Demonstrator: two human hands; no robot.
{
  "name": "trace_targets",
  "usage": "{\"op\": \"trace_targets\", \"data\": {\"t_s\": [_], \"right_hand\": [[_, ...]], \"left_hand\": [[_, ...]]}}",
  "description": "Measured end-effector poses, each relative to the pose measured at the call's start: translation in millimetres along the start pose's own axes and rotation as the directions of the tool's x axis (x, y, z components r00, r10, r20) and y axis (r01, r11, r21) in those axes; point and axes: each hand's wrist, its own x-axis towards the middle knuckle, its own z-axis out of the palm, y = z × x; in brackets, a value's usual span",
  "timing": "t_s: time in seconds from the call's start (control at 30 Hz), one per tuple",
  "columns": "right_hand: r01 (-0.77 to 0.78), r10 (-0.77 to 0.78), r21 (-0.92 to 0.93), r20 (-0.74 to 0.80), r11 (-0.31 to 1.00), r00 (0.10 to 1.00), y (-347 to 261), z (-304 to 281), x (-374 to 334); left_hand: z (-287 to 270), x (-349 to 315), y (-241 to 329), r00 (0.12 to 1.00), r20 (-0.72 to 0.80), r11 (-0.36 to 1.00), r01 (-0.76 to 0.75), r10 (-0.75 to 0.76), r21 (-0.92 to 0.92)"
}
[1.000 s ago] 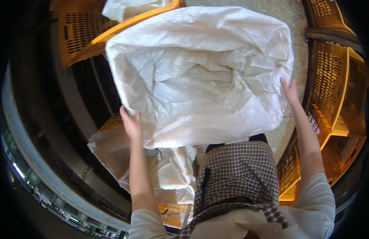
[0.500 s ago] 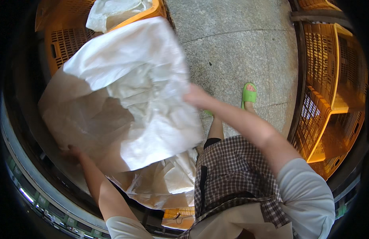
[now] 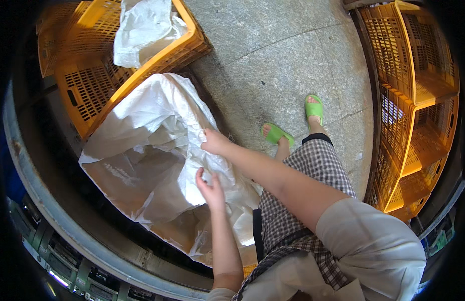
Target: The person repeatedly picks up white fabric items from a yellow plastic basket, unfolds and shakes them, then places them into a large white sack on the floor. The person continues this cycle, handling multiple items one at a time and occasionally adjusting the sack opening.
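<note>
A large white woven plastic sack (image 3: 137, 120) stands with its mouth spread wide at the left of centre. My right hand (image 3: 215, 142) is closed on its right rim, gathering the material in folds. Just nearer to me, my left hand (image 3: 211, 190) rests beside that rim with the fingers apart, and nothing is gripped in it. Closer still lies the opening of another white sack (image 3: 212, 228), partly covered by my left forearm. What holds the sacks up is hidden.
Beyond the sack stands an orange slatted crate (image 3: 99, 90) with a crumpled white woven bag (image 3: 144, 32) at it. Stacked orange crates (image 3: 418, 100) line the right side. A grey metal rail (image 3: 56, 226) curves along the left. Green slippers (image 3: 277, 134) are on the stone floor.
The sack, lifted and spread between my hands before, has dropped lower with its mouth open. My left hand has let go of its left side and come across to the right rim.
</note>
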Motion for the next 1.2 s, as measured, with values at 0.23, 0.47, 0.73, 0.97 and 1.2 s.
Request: {"op": "trace_targets", "data": {"t_s": [0.23, 0.47, 0.73, 0.97, 1.2], "right_hand": [[0.086, -0.059, 0.050, -0.393, 0.995, 0.918, -40, -109, 19], [0.298, -0.241, -0.008, -0.609, 0.955, 0.756, -184, -267, 159], [0.089, -0.134, -0.146, -0.338, 0.985, 0.932, -251, -322, 159], [0.081, -0.126, -0.109, -0.525, 0.991, 0.842, -200, -417, 115], [0.074, 0.003, 0.124, -0.529, 0.990, 0.848, -119, -495, 146]], "left_hand": [[11, -3, 26, 0.988, 0.120, 0.989, -0.111, 0.100, 0.095], [32, 50, 111, 0.982, 0.176, 0.989, 0.037, -0.062, 0.141], [44, 192, 287, 0.936, 0.000, 0.909, -0.343, 0.353, 0.236], [52, 305, 335, 0.920, 0.237, 0.586, -0.383, 0.313, 0.714], [77, 336, 327, 0.941, 0.339, 0.892, -0.154, 0.001, 0.425]]}}
